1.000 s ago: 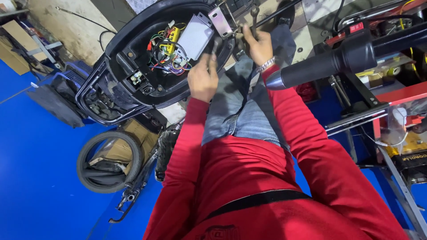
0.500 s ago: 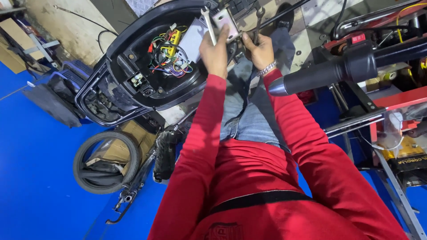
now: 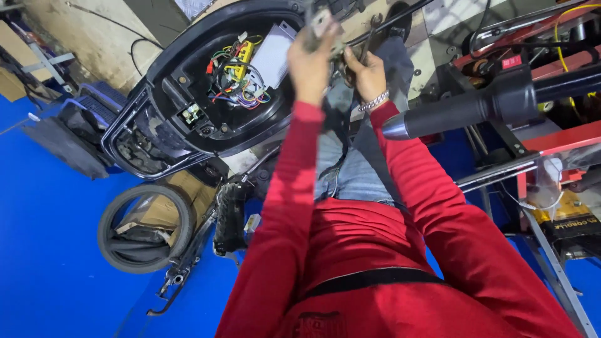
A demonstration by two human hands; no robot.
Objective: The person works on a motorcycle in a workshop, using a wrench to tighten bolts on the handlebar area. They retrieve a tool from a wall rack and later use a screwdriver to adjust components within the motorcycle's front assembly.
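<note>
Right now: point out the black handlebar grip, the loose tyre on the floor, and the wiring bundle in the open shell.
black handlebar grip (image 3: 463, 111), head view, middle of the rubber sleeve.
loose tyre (image 3: 113, 216), head view, left side of its rubber ring.
wiring bundle (image 3: 238, 78), head view, centre of the coloured wires.

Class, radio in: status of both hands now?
Left hand grips small metal part. Right hand beside it, grip unclear. Open black housing with wiring alongside.
</note>
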